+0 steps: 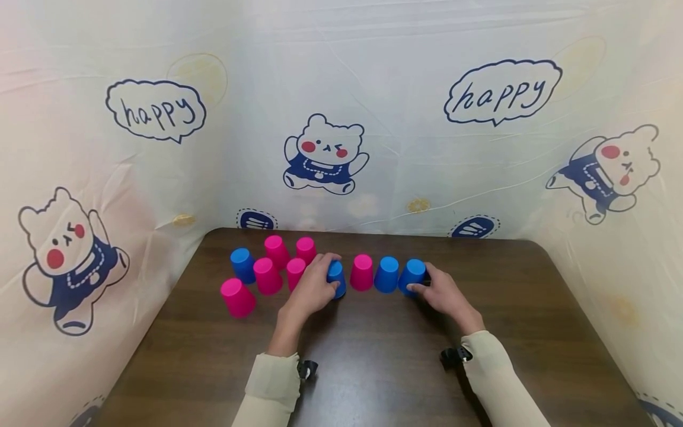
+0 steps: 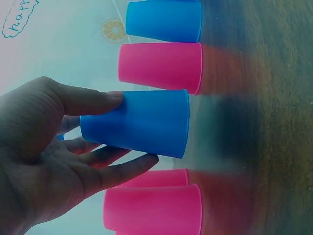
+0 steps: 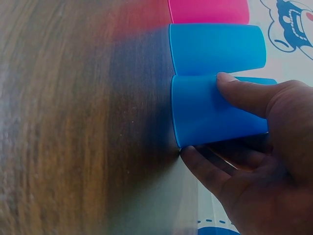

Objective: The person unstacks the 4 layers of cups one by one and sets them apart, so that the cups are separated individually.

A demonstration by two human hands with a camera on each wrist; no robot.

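Observation:
My left hand point(image 1: 312, 287) grips an upside-down blue cup point(image 2: 146, 120) between thumb and fingers. In the left wrist view its rim looks slightly raised off the table. To the right, my right hand point(image 1: 448, 292) holds another upturned blue cup point(image 3: 210, 115), thumb on one side and fingers on the other; its rim is at the tabletop. Beside that one stands a second blue cup point(image 1: 386, 275), close against it. A pink cup point(image 1: 362, 273) stands between this pair and the cup in my left hand.
Left of my left hand stand several upturned pink cups point(image 1: 268, 276) and one blue cup point(image 1: 243, 265). The nearest pink cup point(image 1: 238, 298) sits apart at front left. All are on a brown wooden table point(image 1: 373, 367), with a printed curtain point(image 1: 395, 166) behind.

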